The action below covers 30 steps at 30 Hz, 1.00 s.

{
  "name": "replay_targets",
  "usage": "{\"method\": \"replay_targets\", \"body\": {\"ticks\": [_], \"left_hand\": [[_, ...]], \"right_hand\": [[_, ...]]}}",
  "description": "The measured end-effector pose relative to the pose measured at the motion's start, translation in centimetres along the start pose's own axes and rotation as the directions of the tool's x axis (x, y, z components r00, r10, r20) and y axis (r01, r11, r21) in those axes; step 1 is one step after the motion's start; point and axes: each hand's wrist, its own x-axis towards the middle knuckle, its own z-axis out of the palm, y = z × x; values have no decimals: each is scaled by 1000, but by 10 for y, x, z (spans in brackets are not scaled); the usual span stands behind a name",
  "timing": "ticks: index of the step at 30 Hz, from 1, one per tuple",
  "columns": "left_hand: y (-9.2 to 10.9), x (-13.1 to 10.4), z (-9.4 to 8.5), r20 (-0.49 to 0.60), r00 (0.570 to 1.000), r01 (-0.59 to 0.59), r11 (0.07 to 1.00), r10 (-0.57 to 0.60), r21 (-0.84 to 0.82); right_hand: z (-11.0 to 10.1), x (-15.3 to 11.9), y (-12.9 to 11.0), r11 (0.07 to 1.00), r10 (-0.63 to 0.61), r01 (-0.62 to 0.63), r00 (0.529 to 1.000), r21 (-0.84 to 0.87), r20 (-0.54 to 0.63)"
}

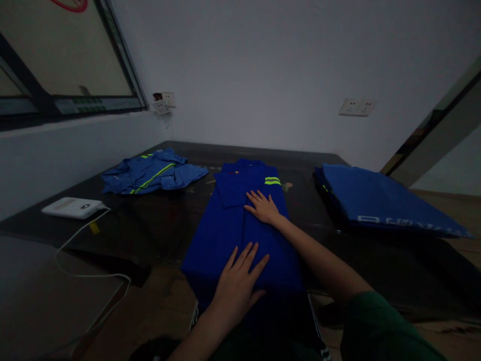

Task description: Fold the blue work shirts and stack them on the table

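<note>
A dark blue work shirt [225, 228] with a collar and yellow-green reflective stripes lies lengthwise on the dark table, its sides folded inward. Its lower end hangs over the near edge toward my body. My right hand [262, 206] rests flat on the upper part, fingers spread, beside the folded sleeve. Nearer to me, my left hand [238, 283] lies on the lower part with its fingers stretched out. Neither hand grips the cloth.
On the dark table [296, 200], a crumpled lighter blue garment [154, 173] lies at the back left. A white device [75, 207] with a cable sits at the left edge. To the right is a flat blue stack [379, 198] with white lettering. Wall sockets [356, 107] are behind.
</note>
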Motion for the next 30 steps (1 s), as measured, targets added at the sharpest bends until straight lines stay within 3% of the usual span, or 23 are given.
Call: {"method": "replay_targets", "body": {"ticks": [3,6,7,9,11,13,15,17,18,20,22,23,25,26,30], "left_hand": [[-2,-3,-7,-21,999,-29,997,28,-73],[-17,-22,-22,-84,993,-106,947,84,-302],[-25,-32,-28,-137,990,-93,914,42,-396],[-44,-57,-37,-248,951,19,832,-186,-554],[-64,-83,-38,-271,844,189,729,-463,-657],[-81,-106,-29,-195,754,342,629,-627,-698],[-92,-124,-7,-86,716,456,557,-693,-694],[-98,-135,22,-5,691,513,495,-723,-701],[-99,-138,38,23,670,525,452,-742,-721],[-99,-137,66,69,625,516,345,-778,-784],[-96,-131,86,110,602,484,252,-791,-838],[-94,-128,92,124,602,465,221,-789,-857],[-92,-121,98,142,613,431,178,-777,-885],[-91,-119,98,157,616,423,156,-772,-893],[-91,-120,86,274,604,471,57,-749,-880]], "right_hand": [[1,-2,0,1000,-2,1,999,-23,-32],[-3,-7,-3,999,-33,30,994,-28,-106],[-6,-12,-5,998,-56,55,989,-14,-137],[-15,-34,-11,991,-106,119,975,60,-193],[-29,-72,-19,960,-141,190,963,206,-229],[-48,-123,-29,881,-168,246,961,404,-218],[-64,-179,-35,748,-220,242,969,618,-113],[-66,-229,-36,593,-294,117,952,797,79],[-59,-250,-33,536,-320,19,930,844,182],[-29,-281,-25,508,-232,-214,899,834,372],[13,-297,-16,545,61,-389,902,742,428],[34,-300,-13,540,222,-435,899,721,376],[68,-298,-11,460,406,-455,871,762,275],[79,-294,-13,402,441,-440,861,803,252],[96,-275,-24,202,441,-446,836,872,325]]}}
